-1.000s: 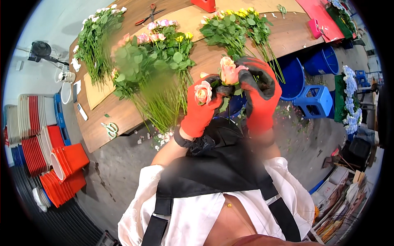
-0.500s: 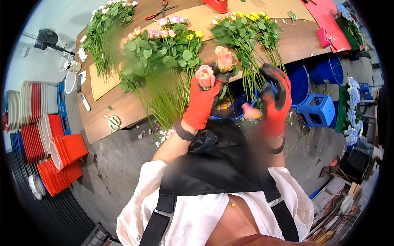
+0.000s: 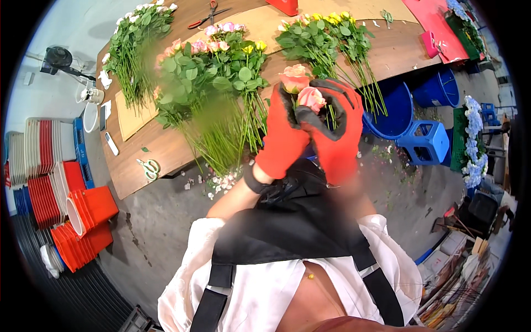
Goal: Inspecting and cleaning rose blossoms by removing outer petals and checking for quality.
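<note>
Two peach-pink roses (image 3: pixel 295 78) are held up over the table's front edge, their heads close together. My left hand (image 3: pixel 283 135), in a red and black work glove, is closed around them from the left; its fingertips are partly hidden. From the right, my right hand (image 3: pixel 338 130), gloved alike, curls its fingers and thumb about the nearer rose head (image 3: pixel 312 99). Most of the stems are hidden behind the gloves. A bunch of pink and peach roses (image 3: pixel 213 72) lies left of my hands, and a yellow-rose bunch (image 3: pixel 348 41) lies beyond them.
On the wooden table (image 3: pixel 130 174) are white roses (image 3: pixel 138 50), green-handled scissors (image 3: pixel 149 169), red-handled shears (image 3: pixel 207 15) and a phone (image 3: pixel 112 144). Blue buckets (image 3: pixel 391 110) and a blue stool (image 3: pixel 423 143) stand at right. Orange bins (image 3: pixel 91 205) stack at left; petals litter the floor.
My right hand has come left from beside the roses and closed about the nearer one. A loose petal that was falling below it is out of sight. The roses have shifted slightly right.
</note>
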